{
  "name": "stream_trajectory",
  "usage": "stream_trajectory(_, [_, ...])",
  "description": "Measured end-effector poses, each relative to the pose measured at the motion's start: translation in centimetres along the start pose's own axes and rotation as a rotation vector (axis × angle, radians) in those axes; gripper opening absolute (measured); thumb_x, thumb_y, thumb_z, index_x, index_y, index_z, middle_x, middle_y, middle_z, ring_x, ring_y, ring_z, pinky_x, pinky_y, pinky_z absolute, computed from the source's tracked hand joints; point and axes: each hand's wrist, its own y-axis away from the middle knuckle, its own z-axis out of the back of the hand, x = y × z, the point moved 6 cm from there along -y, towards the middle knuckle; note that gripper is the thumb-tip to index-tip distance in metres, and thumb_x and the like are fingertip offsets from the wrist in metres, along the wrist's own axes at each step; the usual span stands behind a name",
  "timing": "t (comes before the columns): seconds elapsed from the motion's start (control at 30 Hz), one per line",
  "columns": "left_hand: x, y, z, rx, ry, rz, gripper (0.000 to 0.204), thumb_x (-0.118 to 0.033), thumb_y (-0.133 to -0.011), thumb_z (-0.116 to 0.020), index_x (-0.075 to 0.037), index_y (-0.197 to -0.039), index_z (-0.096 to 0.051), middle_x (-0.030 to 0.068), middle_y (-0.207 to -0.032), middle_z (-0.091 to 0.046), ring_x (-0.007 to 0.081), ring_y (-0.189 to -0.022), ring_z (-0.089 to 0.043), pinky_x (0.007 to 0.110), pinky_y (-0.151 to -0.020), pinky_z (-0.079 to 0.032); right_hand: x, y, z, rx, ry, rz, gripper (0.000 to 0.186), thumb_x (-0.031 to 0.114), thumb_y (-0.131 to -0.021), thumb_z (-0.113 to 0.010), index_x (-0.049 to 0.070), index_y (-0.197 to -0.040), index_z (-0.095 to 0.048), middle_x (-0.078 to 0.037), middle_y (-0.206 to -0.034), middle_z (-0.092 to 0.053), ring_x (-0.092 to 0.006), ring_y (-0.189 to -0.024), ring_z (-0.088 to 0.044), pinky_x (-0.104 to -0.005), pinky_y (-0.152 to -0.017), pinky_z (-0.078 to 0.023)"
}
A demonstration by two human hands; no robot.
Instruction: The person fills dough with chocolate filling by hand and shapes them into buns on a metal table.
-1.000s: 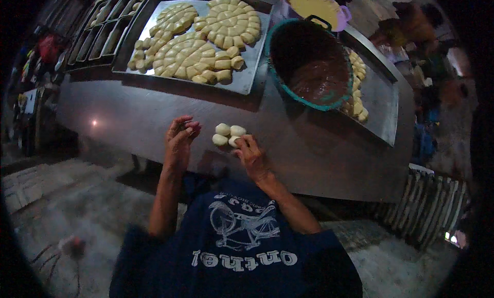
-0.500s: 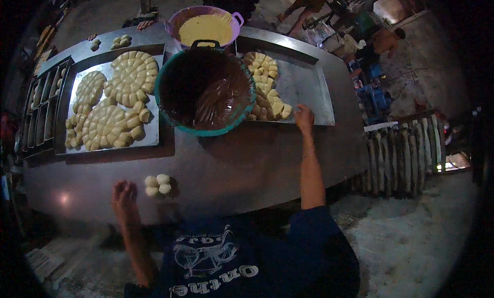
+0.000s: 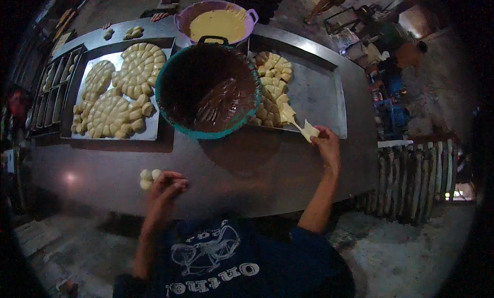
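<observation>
My right hand (image 3: 326,143) is closed on a pale piece of dough (image 3: 310,130). A thin stretched strand still joins that piece to the cut dough pieces (image 3: 271,94) in the right-hand metal tray (image 3: 319,97). Over the steel table, my left hand (image 3: 167,186) has its fingers loosely bent and apart, with nothing seen in them. It partly covers a small cluster of dough balls (image 3: 146,177) lying on the table. Between the trays stands a dark basin with a green rim (image 3: 206,135), its inside smeared with brown paste.
A left tray (image 3: 110,138) carries several dough rounds cut into segments. Behind the basin is a purple tub (image 3: 183,21) of yellow batter. Divided baking tins (image 3: 43,110) line the table's left end. Another person's fingers (image 3: 159,16) rest on the far edge.
My right hand has drawn a dough piece out of the right tray, toward me and rightward, stretching it. My left hand has moved right, over the dough balls.
</observation>
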Motion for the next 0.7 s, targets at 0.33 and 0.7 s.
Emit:
stream_trajectory(0.33, [5.1, -3.2, -13.4, 0.380, 0.167, 0.217, 0.041, -0.025, -0.097, -0.062, 0.000, -0.129, -0.053, 0.0080, -0.114, -0.062, 0.0162, -0.103, -0.061, 0.030, -0.094, -0.050, 7.0, 15.9, -12.8, 0.360, -0.390, 0.146, 0.040, 0.001, -0.080, -0.075, 0.002, -0.116, -0.058, -0.011, -0.109, -0.064, -0.0169, -0.099, -0.063, -0.0309, -0.084, -0.056])
stream_trajectory(0.7, [3.9, -3.3, -7.9, 0.531, -0.150, 0.172, 0.036, -0.021, -0.094, -0.066, -0.002, -0.123, -0.056, 0.0044, -0.105, -0.065, 0.0121, -0.093, -0.061, 0.030, -0.081, -0.051, 3.4, 15.2, -19.1, 0.682, -0.537, -0.080, 0.040, 0.007, -0.082, -0.077, -0.001, -0.118, -0.060, -0.008, -0.099, -0.067, -0.0158, -0.089, -0.065, -0.0265, -0.078, -0.053])
